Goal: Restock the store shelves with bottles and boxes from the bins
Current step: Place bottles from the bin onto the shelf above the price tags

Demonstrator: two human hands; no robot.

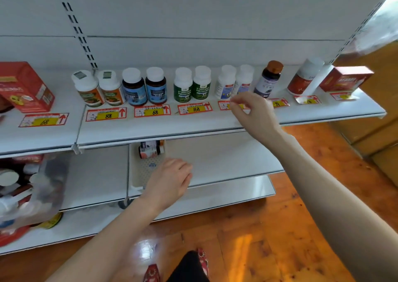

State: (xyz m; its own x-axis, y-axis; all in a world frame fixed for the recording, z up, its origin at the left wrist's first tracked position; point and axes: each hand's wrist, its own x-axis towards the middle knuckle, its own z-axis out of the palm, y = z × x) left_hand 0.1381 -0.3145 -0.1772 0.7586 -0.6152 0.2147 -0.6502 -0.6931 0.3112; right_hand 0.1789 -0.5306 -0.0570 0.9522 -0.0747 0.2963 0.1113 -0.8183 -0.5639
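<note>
While the right hand (252,109) hangs over the front of the upper shelf (150,131), fingers loosely curled and holding nothing, two white bottles (226,83) stand in the row just at its eleven o'clock. The left hand (170,180), at six o'clock from the green-labelled bottles (192,85), reaches palm down with relaxed, empty fingers over a white tray (140,174) on the lower shelf. A dark bottle (150,149) lies on its side in the tray at that hand's eleven o'clock. A clear bin (53,174) of bottles sits at its nine o'clock.
</note>
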